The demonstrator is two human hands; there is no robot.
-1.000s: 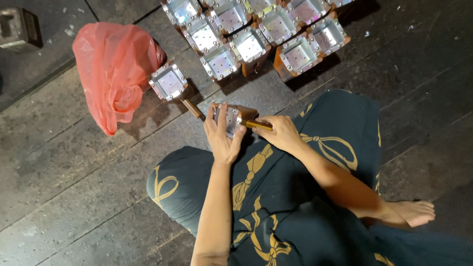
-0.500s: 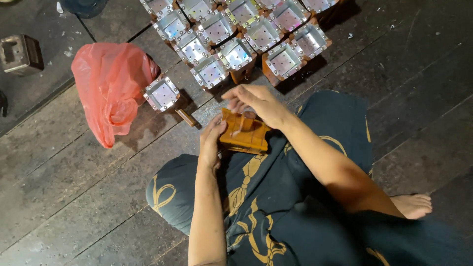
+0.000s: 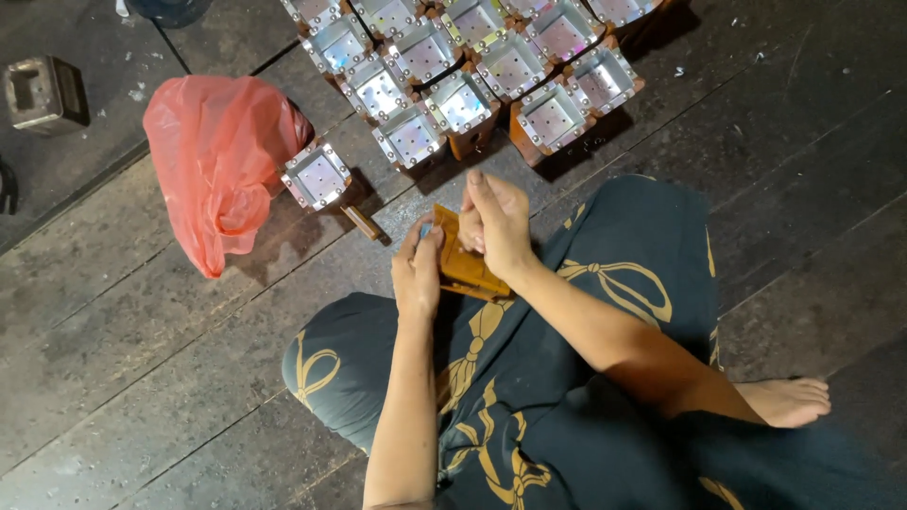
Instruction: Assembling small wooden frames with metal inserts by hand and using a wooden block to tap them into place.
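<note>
I sit cross-legged on a dark plank floor. Both hands hold one small wooden box (image 3: 460,262) over my lap, turned on its side so its orange-brown wall shows. My left hand (image 3: 418,267) grips its left side with the fingers curled around it. My right hand (image 3: 498,224) clasps it from the right and above, fingers pointing up. Just ahead of my hands several like boxes (image 3: 463,66), each with a shiny silver lining, stand packed in rows. One more lined box (image 3: 317,177) stands apart at the left.
A crumpled red plastic bag (image 3: 215,161) lies on the floor left of the single box. A short wooden stick (image 3: 364,223) lies beside that box. A grey metal block (image 3: 42,93) sits at the far left. My bare foot (image 3: 784,401) rests at the right.
The box in my hands has been turned from lining-up to its side, showing the wooden wall. My right hand shifted from its right edge to over its top. The view drifted down.
</note>
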